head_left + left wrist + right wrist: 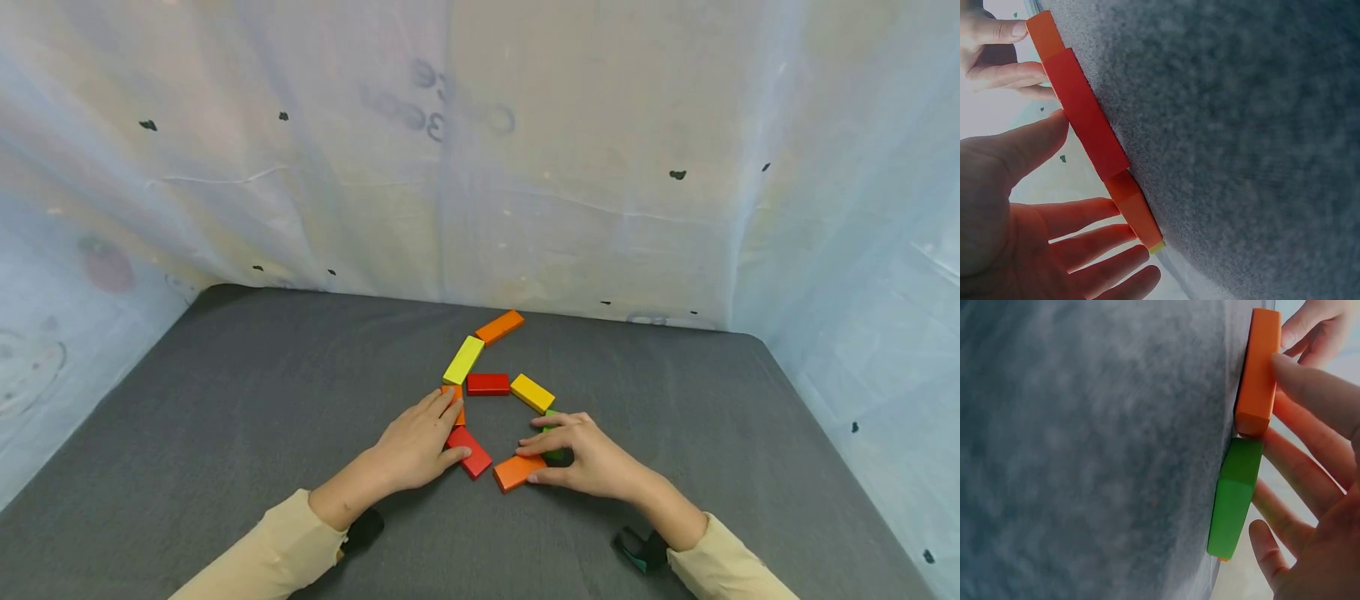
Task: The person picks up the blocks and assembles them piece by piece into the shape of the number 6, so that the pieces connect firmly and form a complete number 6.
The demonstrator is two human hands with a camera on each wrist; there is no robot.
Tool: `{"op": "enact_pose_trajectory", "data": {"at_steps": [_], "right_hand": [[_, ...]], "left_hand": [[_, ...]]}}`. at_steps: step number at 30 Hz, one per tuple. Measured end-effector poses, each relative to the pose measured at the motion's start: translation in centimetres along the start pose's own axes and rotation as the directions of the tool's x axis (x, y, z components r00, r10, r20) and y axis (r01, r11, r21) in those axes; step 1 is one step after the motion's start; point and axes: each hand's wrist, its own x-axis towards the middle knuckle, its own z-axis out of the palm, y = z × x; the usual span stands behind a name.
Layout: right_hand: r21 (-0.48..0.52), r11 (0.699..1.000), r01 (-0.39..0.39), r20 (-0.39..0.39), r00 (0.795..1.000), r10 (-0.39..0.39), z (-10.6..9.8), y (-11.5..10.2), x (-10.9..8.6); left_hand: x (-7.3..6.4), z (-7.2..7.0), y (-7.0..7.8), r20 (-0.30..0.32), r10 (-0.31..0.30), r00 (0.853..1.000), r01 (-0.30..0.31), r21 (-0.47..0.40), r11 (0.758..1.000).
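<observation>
My left hand (417, 442) lies with fingers extended over an orange block (1135, 209), its thumb touching a red block (470, 452) beside it. With thumb and index finger, my right hand (588, 458) pinches another orange block (516, 472) at the near end of the curve. Its other fingers reach over a green block (1233, 497), which abuts that orange block in the right wrist view. A small gap separates the red block from the pinched orange one in the head view. All these blocks lie on the grey cloth surface (300, 392).
Further along the curve lie a yellow block (532, 393), a second red block (487, 384), a yellow-green block (463, 360) and a far orange block (500, 327). Pale sheeting (570, 208) hangs behind and at both sides. A dark strap object (641, 550) is by the right wrist.
</observation>
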Motion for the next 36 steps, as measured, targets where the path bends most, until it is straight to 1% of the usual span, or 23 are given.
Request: {"op": "enact_pose_trajectory", "data": {"at_steps": [8, 13, 16, 18, 20, 23, 26, 32, 36], "right_hand": [[-0.056, 0.998, 0.034, -0.039, 0.999, -0.036, 0.2, -0.1, 0.4], [-0.027, 0.999, 0.030, -0.040, 0.999, -0.031, 0.0, -0.2, 0.0], [-0.011, 1.000, 0.000, -0.082, 0.997, -0.001, -0.4, 0.0, -0.5], [-0.016, 0.999, -0.036, -0.120, 0.992, 0.034, -0.6, 0.3, -0.9], [-0.033, 0.997, -0.075, -0.142, 0.987, 0.070, -0.8, 0.6, -1.2], [-0.059, 0.992, -0.110, -0.144, 0.984, 0.101, -0.9, 1.1, -1.5], [-0.061, 0.990, -0.130, -0.134, 0.984, 0.121, -1.0, 1.3, -1.6], [-0.048, 0.987, -0.150, -0.119, 0.982, 0.144, -1.0, 1.5, -1.6], [-0.054, 0.986, -0.156, -0.129, 0.981, 0.148, -0.8, 1.6, -1.5]], "left_hand": [[0.1, 0.0, 0.0, -0.011, 0.004, 1.000, -0.004, -0.006, 1.000], [-0.1, 0.2, -0.1, -0.013, 0.003, 1.000, -0.003, -0.009, 1.000], [-0.2, 0.3, -0.1, -0.011, 0.006, 1.000, -0.006, -0.021, 1.000], [-0.3, 0.3, 0.0, -0.014, 0.012, 1.000, -0.013, -0.030, 0.999], [-0.2, 0.2, 0.0, -0.012, 0.009, 1.000, -0.009, -0.033, 0.999], [-0.2, 0.1, 0.1, -0.010, 0.002, 1.000, -0.002, -0.028, 1.000], [-0.2, -0.1, 0.2, -0.010, 0.003, 1.000, -0.003, -0.024, 1.000], [-0.2, -0.1, 0.2, -0.009, 0.004, 1.000, -0.004, -0.021, 1.000], [-0.1, 0.1, 0.1, -0.003, -0.005, 1.000, 0.005, -0.019, 1.000]]}}
